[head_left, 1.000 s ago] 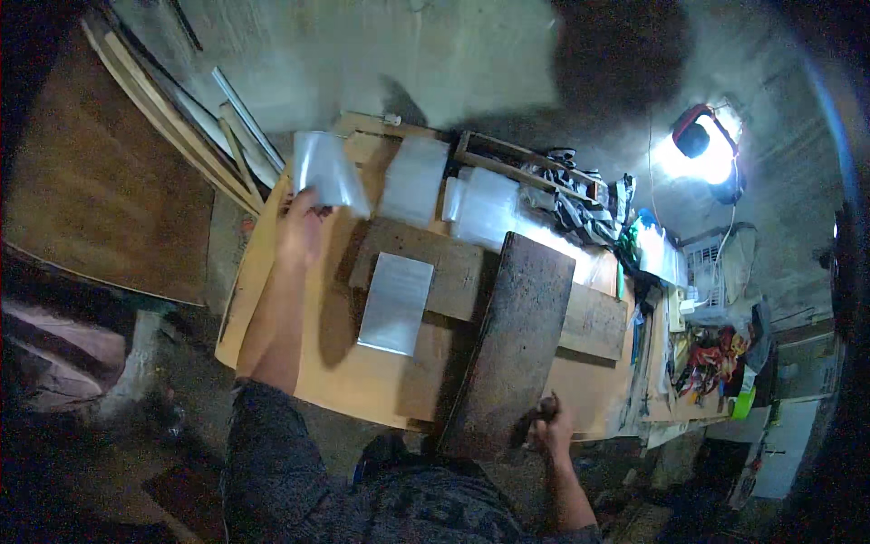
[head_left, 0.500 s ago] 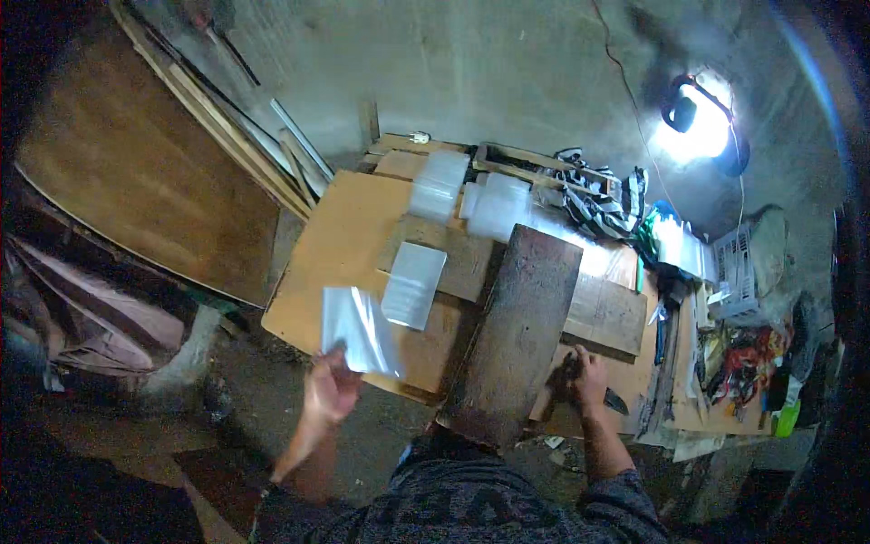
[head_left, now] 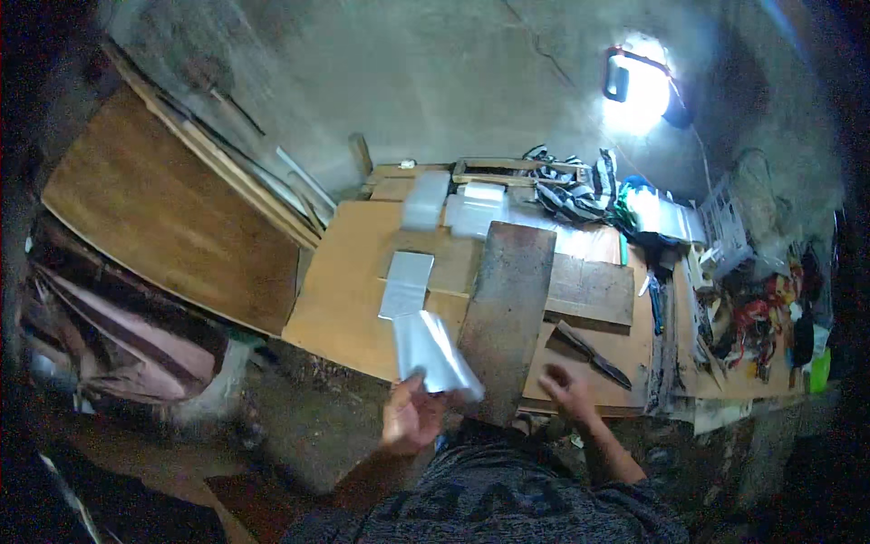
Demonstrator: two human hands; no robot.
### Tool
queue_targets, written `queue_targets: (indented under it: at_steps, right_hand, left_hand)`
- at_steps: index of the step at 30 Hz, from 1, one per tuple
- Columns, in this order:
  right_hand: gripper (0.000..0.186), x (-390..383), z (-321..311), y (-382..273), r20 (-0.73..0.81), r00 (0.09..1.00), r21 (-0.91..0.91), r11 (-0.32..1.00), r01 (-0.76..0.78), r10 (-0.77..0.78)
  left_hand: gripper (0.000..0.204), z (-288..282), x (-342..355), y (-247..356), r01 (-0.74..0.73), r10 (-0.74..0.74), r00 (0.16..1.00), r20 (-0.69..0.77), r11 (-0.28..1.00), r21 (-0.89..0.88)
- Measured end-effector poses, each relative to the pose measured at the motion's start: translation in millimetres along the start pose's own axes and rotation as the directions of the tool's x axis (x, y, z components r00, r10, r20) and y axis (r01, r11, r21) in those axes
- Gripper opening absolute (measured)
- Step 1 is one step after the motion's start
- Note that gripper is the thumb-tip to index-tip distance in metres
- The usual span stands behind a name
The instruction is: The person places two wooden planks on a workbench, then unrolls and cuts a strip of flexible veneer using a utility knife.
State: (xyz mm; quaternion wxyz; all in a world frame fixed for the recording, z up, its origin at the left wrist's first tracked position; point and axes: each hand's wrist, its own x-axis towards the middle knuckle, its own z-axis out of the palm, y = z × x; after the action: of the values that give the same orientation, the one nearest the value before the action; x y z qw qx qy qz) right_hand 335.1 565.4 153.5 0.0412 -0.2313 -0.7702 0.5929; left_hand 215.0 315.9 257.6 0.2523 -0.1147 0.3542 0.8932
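A thin bundle of clear plastic sheets or bags point(head_left: 433, 354) is pinched at its near edge by my left hand point(head_left: 412, 419), and its right side curls and catches the light. This bundle hangs over the table's near edge, left of a long dark wooden board point(head_left: 512, 299). My right hand point(head_left: 566, 392) hovers to the right of that board with fingers loosely bent and slightly apart, holding nothing. Just beyond it a dark-handled knife point(head_left: 594, 354) lies on the table. Another stack of clear plastic point(head_left: 407, 283) rests flat beyond my left hand.
More plastic stacks point(head_left: 424, 201) lie at the back of the wooden table point(head_left: 340, 281), near a striped cloth point(head_left: 580, 190). A bright lamp point(head_left: 639, 91) hangs on the wall. A white crate point(head_left: 723, 222) stands at right; a big wooden panel point(head_left: 172, 208) leans at left.
My right hand has let go of the knife, which now lies on the table, and drawn back toward me. My left hand has carried the plastic bundle rightward, closer to the dark board.
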Motion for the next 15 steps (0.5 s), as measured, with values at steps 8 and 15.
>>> queue_targets:
  at_steps: [8, 15]
  right_hand:
    - [0.050, -52, 39, -12, 0.485, 0.871, 0.658, 0.690, -0.303, -0.081]
    - [0.033, -37, 13, -14, -0.019, 0.976, 0.914, 0.399, -0.071, 0.216]
  left_hand:
    - [0.039, 20, 5, -93, 0.041, -0.067, 0.947, 0.316, 0.995, 0.090]
    - [0.035, 8, -24, -87, 0.232, -0.468, 0.880, 0.080, 0.570, 0.788]
